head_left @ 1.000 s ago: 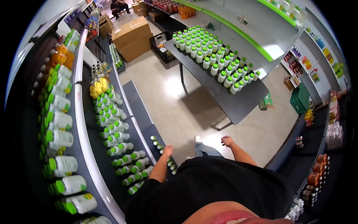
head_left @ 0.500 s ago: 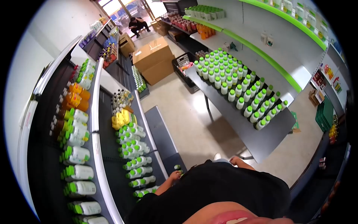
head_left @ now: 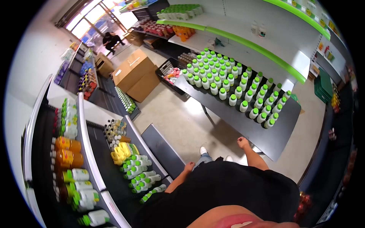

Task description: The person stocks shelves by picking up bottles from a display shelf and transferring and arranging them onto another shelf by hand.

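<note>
My left hand hangs low beside the end of the dark low shelf, its fingers curled in and no object showing in it. My right hand is held out near the front edge of the grey table, fingers curled, with nothing visible in it. Rows of white bottles with green caps stand upright on the table, beyond my right hand. More green-capped white bottles are on the dark shelf to my left.
Yellow jugs and orange juice bottles stand on the left shelving. A large cardboard box and a black crate are on the floor ahead. Another person sits by the doorway. Green-edged shelves rise behind the table.
My view has turned and shifted, with the box and doorway moving left in it. My right hand has come forward and up toward the table edge. A green-capped bottle by my left hand no longer shows.
</note>
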### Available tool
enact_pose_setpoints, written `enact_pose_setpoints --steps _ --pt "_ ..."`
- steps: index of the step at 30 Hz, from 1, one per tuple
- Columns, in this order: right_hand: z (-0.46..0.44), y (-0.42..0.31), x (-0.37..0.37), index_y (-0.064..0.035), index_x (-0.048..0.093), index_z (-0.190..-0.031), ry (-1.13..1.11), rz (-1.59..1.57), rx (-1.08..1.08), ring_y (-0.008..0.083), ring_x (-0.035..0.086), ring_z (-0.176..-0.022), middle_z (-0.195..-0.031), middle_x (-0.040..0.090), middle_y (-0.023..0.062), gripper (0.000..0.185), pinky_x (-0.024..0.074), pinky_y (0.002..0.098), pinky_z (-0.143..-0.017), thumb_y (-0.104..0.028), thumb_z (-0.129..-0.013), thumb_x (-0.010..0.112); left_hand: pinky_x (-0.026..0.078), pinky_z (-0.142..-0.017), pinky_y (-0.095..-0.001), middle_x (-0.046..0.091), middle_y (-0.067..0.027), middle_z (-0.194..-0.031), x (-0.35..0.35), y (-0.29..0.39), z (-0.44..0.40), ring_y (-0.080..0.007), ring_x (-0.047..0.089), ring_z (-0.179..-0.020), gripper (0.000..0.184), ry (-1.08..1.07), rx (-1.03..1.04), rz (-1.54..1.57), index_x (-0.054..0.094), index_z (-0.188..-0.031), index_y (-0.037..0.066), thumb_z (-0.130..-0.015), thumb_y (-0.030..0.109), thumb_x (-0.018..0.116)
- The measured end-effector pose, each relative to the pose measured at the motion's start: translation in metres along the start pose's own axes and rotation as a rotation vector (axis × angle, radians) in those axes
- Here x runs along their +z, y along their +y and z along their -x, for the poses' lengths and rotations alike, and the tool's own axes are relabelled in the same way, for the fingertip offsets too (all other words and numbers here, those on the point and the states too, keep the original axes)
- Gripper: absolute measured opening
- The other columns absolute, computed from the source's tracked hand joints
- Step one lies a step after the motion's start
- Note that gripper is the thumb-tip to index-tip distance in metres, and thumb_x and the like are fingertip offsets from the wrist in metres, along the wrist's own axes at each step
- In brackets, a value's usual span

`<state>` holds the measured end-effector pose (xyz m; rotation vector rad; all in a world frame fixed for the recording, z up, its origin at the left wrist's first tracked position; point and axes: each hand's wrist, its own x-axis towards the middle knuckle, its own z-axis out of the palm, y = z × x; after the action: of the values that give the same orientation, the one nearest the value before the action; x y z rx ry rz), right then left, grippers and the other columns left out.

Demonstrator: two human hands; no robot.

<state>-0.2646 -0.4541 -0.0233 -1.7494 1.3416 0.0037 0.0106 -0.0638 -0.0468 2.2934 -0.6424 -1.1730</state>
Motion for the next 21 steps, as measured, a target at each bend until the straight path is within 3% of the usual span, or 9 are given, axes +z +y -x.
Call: enact_pose_setpoints --steps 3,5,7,11,13,17,18,19,21 --pt "0.02 0.038 0.024 -0.0109 0.07 -0.106 0.022 0.171 0.119 0.0288 0.07 -0.095 -0.105 0.072 0.0129 0.029 0.0543 0.0365 -0.086 -0.028 -0.083 0.064 0.05 -0.057 -0.034 0.067 -0.0081 -0.085 -0.054 0.029 -0.029 -0.0198 0.065 -0.075 0.033 -0.144 -0.193 0.278 0.069 -0.108 0.006 -0.092 0.034 0.059" --pt "0.031 0.062 0.031 -0.0118 0.07 -0.107 -0.269 0.003 0.307 0.0259 0.073 -0.073 -0.093 0.074 0.0089 0.03 0.0575 0.0466 -0.068 -0.032 -0.085 0.063 0.052 -0.058 -0.0363 0.067 -0.0099 -0.086 -0.087 0.047 -0.052 -0.0206 0.064 -0.071 0.032 -0.135 -0.253 0.26 0.068 -0.104 0.004 -0.092 0.032 0.058" --pt "0.059 0.047 0.021 -0.0099 0.069 -0.106 -0.344 -0.107 0.424 0.0232 0.073 -0.07 -0.089 0.074 0.0072 0.029 0.0572 0.0451 -0.061 -0.031 -0.088 0.062 0.053 -0.059 -0.0376 0.068 -0.0108 -0.086 -0.11 0.04 -0.09 -0.0216 0.064 -0.069 0.032 -0.234 -0.153 0.125 0.068 -0.103 0.003 -0.092 0.031 0.058" --pt "0.09 0.086 0.054 -0.0044 0.071 -0.091 0.106 -0.294 0.458 0.022 0.068 -0.063 -0.078 0.071 0.0103 0.019 0.0577 0.0357 -0.061 -0.02 -0.086 0.06 0.055 -0.061 -0.0395 0.069 -0.0123 -0.085 -0.14 0.054 -0.152 -0.0228 0.065 -0.069 0.031 -0.344 -0.054 -0.078 0.068 -0.1 0.0 -0.093 0.029 0.056" --pt "0.108 0.076 0.063 -0.0033 0.071 -0.088 0.068 -0.283 0.59 0.0231 0.068 -0.063 -0.077 0.071 0.0113 0.018 0.0575 0.0359 -0.062 -0.017 -0.085 0.06 0.055 -0.062 -0.038 0.069 -0.0124 -0.085 -0.146 0.062 -0.163 -0.022 0.065 -0.07 0.03 -0.408 -0.088 -0.188 0.067 -0.099 0.0 -0.093 0.027 0.056" --pt "0.125 0.037 0.087 -0.005 0.07 -0.098 -0.01 -0.47 0.696 0.0257 0.069 -0.068 -0.087 0.072 0.0107 0.025 0.0539 0.0407 -0.057 -0.024 -0.086 0.057 0.056 -0.063 -0.0349 0.07 -0.0122 -0.086 -0.148 0.138 -0.201 -0.0205 0.065 -0.071 0.026 -0.495 -0.036 -0.289 0.067 -0.102 0.001 -0.093 0.024 0.057" --pt "0.106 0.076 0.128 -0.0039 0.069 -0.097 0.006 -0.615 0.708 0.0267 0.07 -0.073 -0.091 0.072 0.0103 0.026 0.0516 0.0419 -0.056 -0.025 -0.089 0.056 0.056 -0.063 -0.0343 0.07 -0.0119 -0.087 -0.143 0.14 -0.208 -0.0203 0.066 -0.071 0.026 -0.518 0.03 -0.211 0.066 -0.103 0.001 -0.093 0.024 0.058" --pt "0.096 0.075 0.126 -0.0047 0.071 -0.105 -0.161 -0.328 0.529 0.0303 0.071 -0.084 -0.098 0.073 0.0113 0.03 0.054 0.0456 -0.066 -0.027 -0.085 0.065 0.056 -0.064 -0.0336 0.07 -0.0117 -0.088 -0.135 0.146 -0.231 -0.0201 0.066 -0.072 0.026 -0.537 0.111 -0.133 0.066 -0.105 0.002 -0.093 0.024 0.058" --pt "0.096 0.074 0.141 -0.0044 0.07 -0.115 -0.052 -0.561 0.526 0.0339 0.069 -0.094 -0.106 0.073 0.0129 0.043 0.0552 0.0461 -0.078 -0.026 -0.077 0.077 0.056 -0.065 -0.0326 0.07 -0.0113 -0.089 -0.122 0.171 -0.255 -0.0197 0.066 -0.072 0.027 -0.578 0.228 -0.073 0.065 -0.107 0.003 -0.093 0.025 0.059"
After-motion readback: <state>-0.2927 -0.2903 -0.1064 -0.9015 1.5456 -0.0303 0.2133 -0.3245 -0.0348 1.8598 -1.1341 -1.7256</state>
